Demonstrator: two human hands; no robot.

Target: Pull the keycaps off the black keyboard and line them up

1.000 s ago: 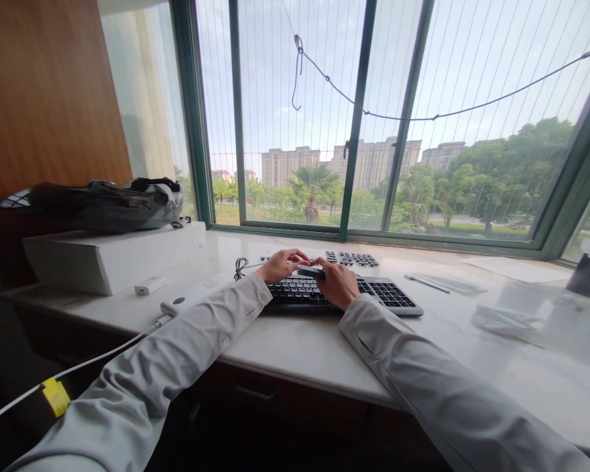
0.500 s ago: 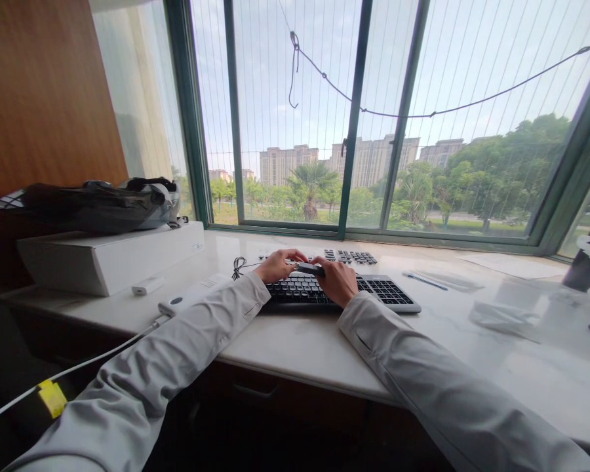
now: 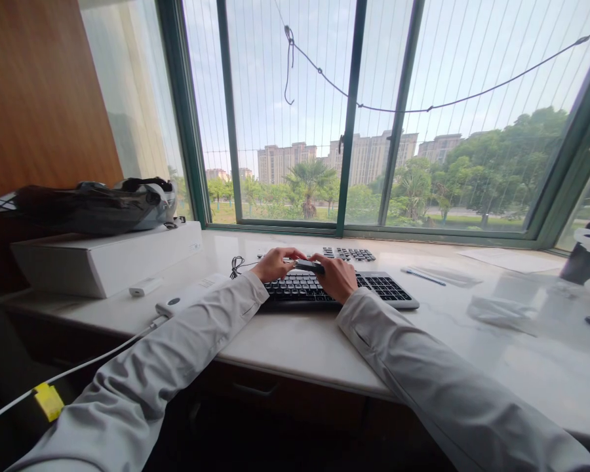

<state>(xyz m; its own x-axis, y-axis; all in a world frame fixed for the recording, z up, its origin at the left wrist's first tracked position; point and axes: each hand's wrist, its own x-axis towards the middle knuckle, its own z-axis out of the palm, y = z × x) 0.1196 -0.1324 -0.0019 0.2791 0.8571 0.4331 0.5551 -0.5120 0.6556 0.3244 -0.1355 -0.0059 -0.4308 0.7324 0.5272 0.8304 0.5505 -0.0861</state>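
A black keyboard with a grey edge (image 3: 402, 298) lies near the front of the desk, and its right-hand section shows a dark grid without keycaps. Over its middle, my left hand (image 3: 276, 264) and my right hand (image 3: 338, 278) meet around a short, dark, bar-shaped piece (image 3: 309, 266). The fingers of both are closed on the piece, one hand at each end. What exactly it is, I cannot make out. Behind my hands, loose keycaps (image 3: 356, 254) lie in rows on the desk; my left hand hides part of them.
Coiled black cable (image 3: 236, 265) lies left of the keyboard. A white box (image 3: 103, 259) with a dark bag (image 3: 88, 206) on top stands at the left. White cabled device (image 3: 177, 303) sits by my left sleeve. Right: a pen (image 3: 425, 277), clear plastic bag (image 3: 501, 311), paper (image 3: 509, 259).
The view has shifted slightly. Both hands stay over the keyboard, and the dark piece between them has tilted a little.
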